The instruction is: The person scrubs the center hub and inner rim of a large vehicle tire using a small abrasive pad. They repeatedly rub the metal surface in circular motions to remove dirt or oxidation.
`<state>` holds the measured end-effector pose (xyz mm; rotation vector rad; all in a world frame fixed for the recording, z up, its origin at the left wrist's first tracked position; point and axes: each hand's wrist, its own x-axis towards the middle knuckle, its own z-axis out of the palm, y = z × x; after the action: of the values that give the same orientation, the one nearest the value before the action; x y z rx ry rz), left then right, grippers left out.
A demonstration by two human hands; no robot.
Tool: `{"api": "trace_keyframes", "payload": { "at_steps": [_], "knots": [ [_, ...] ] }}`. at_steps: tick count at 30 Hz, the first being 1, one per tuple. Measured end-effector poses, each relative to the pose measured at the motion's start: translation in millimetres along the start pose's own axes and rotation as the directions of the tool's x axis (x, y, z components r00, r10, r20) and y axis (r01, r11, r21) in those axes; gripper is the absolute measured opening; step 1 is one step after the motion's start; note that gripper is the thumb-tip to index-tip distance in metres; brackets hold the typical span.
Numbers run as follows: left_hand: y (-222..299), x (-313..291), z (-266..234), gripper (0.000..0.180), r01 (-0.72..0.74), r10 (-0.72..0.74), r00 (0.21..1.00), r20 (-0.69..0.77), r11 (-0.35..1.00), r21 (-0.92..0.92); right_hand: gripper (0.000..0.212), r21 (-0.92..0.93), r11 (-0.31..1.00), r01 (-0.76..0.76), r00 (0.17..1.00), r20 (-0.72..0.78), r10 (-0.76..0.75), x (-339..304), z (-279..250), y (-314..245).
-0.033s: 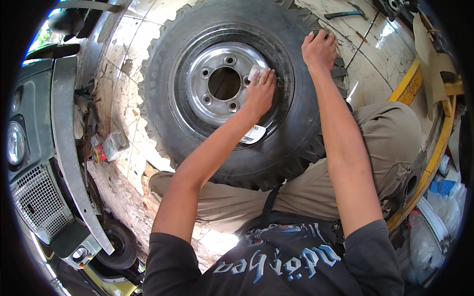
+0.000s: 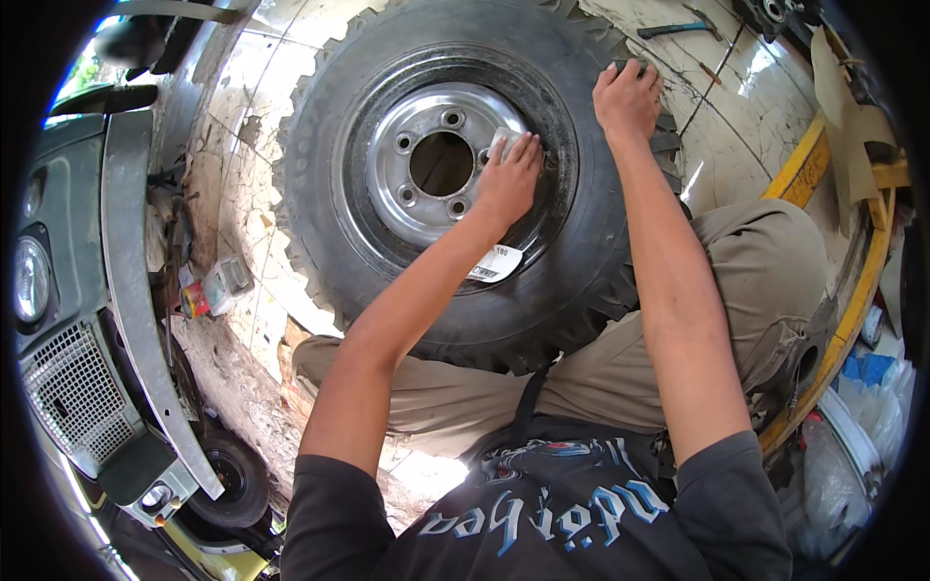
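Left fingers: pressed together and laid flat on a small pale pad (image 2: 502, 141), which sits under the fingertips at the right edge of the silver wheel rim (image 2: 426, 165); whether they pinch it cannot be told.
Left hand (image 2: 508, 180): palm down on the rim's edge where metal meets rubber, wrist straight, forearm running down and to the left toward the shoulder.
Right fingers: curled over the upper right tread of the tyre (image 2: 591, 232), gripping its outer edge; the fingertips are hidden behind the rubber.
Right hand (image 2: 628, 99): back of the hand facing the camera, arm nearly straight, stretched up from the lower right.
Hands: two, well apart, one on the rim and one on the tread.
Tyre: one large, knobbly, black, lying flat against the person's lap and the cracked pale floor (image 2: 242, 194), with one white label (image 2: 494, 263) stuck on the sidewall just below the left forearm.
Rim: one, with a central hole and five bolt holes showing around it.
Legs: khaki trousers (image 2: 765, 271) folded on either side of the tyre.
Vehicle: one green front with a grille (image 2: 73, 387) and a grey bumper (image 2: 131, 290) at the left.
Tool: one blue-handled hammer (image 2: 678, 27) on the floor at the top right, well apart from the right hand.
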<state>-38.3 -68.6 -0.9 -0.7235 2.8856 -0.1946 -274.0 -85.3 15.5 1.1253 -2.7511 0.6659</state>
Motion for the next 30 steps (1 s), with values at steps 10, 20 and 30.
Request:
{"api": "trace_keyframes", "payload": {
  "at_steps": [10,20,30],
  "knots": [
    [10.8,-3.6,-1.0,0.055,-0.007,0.007,1.0,-0.021,1.0,0.013,0.046,-0.02,1.0,-0.007,1.0,0.01,0.007,0.2,-0.3,-0.2],
    [24.0,-8.4,-10.6,0.055,-0.013,-0.001,0.994,0.112,0.992,0.127,0.046,-0.019,1.0,-0.003,1.0,-0.011,0.003,-0.8,-0.9,-0.7],
    [28.1,-13.7,-14.0,0.058,-0.003,-0.015,0.99,0.137,0.992,0.129,0.045,-0.011,1.0,0.005,0.999,-0.033,-0.005,0.6,4.3,0.8]
  ]
}}
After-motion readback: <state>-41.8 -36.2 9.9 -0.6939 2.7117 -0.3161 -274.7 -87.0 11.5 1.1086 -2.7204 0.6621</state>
